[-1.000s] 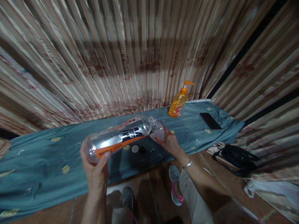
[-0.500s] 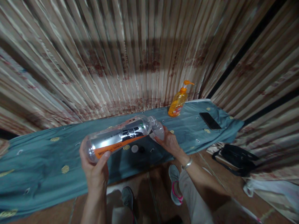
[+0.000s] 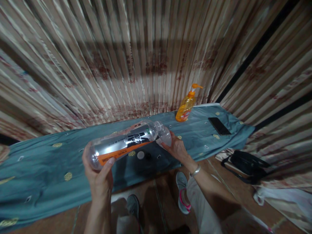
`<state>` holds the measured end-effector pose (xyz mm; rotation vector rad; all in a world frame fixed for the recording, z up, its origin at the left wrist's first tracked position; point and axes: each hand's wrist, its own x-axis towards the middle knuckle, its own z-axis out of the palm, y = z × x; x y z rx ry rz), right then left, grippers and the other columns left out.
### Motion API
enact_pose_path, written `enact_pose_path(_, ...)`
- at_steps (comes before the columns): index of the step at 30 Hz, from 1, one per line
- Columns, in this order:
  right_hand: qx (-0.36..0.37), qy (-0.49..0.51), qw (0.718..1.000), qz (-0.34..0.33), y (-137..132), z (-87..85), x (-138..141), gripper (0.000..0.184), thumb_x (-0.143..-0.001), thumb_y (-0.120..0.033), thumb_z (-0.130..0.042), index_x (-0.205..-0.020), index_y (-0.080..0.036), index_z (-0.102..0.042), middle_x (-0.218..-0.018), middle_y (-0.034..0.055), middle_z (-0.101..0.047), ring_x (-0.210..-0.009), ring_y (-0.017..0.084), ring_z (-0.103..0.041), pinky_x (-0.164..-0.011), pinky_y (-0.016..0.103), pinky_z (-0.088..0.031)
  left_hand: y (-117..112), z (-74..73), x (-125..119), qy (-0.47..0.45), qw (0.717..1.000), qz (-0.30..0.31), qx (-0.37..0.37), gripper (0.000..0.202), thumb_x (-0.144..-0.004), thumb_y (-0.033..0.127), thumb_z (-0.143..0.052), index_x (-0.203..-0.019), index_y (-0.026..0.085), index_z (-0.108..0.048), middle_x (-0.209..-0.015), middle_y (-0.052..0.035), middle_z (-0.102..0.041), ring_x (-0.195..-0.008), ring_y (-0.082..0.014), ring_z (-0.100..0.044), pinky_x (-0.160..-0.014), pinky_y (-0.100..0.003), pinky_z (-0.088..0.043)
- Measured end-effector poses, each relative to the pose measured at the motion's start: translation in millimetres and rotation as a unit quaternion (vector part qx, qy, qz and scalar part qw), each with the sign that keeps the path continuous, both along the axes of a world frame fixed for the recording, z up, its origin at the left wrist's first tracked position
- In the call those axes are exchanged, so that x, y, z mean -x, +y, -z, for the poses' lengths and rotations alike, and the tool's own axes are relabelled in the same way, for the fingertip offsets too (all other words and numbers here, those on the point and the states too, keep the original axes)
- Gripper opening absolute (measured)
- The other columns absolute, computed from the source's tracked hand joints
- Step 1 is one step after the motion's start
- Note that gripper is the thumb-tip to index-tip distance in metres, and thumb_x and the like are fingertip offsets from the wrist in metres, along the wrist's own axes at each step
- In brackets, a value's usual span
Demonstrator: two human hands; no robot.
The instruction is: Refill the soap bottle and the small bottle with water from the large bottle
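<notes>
My left hand (image 3: 98,172) is wrapped round the base of a large clear plastic bottle (image 3: 117,148) with a silver and orange label. The bottle is tilted, its neck lower-angled toward the right. In my right hand (image 3: 177,148) is a small clear plastic container (image 3: 166,136), held against the bottle's mouth. Whether it is a cup or a small bottle I cannot tell, as the fingers cover part of it. Below the bottle, a white round cap (image 3: 140,155) and a small black cap (image 3: 148,156) lie on the green cloth (image 3: 48,172).
An orange pump bottle (image 3: 185,107) stands at the back of the cloth-covered surface. A black phone (image 3: 219,126) lies to its right. Pleated curtains (image 3: 156,58) hang close behind. On the floor at the right is a black bag (image 3: 248,164).
</notes>
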<state>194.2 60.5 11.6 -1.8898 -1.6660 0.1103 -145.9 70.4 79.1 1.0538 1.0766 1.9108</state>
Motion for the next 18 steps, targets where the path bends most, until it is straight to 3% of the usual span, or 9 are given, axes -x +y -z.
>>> enact_pose_path(5, 0.010, -0.012, 1.000, 0.006, 0.1, -2.0, -0.4, 0.070, -0.106, -0.039, -0.096, -0.170, -0.018, -0.076, -0.123, 0.0232, -0.099, -0.110, 0.041, -0.097, -0.099, 0.052, -0.082, -2.7, -2.1, -0.7, 0.008, 1.000, 0.013, 0.004, 0.102, -0.070, 0.055, -0.123, -0.161, 0.039, -0.079, -0.177, -0.0099, -0.075, -0.175, -0.0422, -0.066, -0.153, -0.062, -0.051)
enact_pose_path(13, 0.001, -0.009, 1.000, -0.003, -0.1, -1.9, -1.4, 0.073, -0.105, -0.035, -0.099, -0.171, -0.016, -0.077, -0.120, 0.0223, -0.098, -0.110, 0.040, -0.097, -0.100, 0.052, -0.083, -1.5, 3.2, 2.4, 0.029, 1.000, 0.002, 0.003, 0.105, -0.070, 0.060, -0.121, -0.164, 0.039, -0.078, -0.180, -0.0098, -0.074, -0.176, -0.0430, -0.065, -0.156, -0.065, -0.046)
enact_pose_path(18, -0.022, -0.018, 1.000, -0.004, -0.9, -1.8, -0.9, 0.078, -0.105, -0.038, -0.101, -0.176, -0.020, -0.074, -0.117, 0.0196, -0.099, -0.105, 0.040, -0.097, -0.095, 0.050, -0.083, -1.6, 0.8, 0.1, 0.011, 1.000, 0.006, -0.003, 0.099, -0.071, 0.054, -0.121, -0.160, 0.040, -0.080, -0.175, -0.0076, -0.076, -0.170, -0.0392, -0.068, -0.153, -0.058, -0.050)
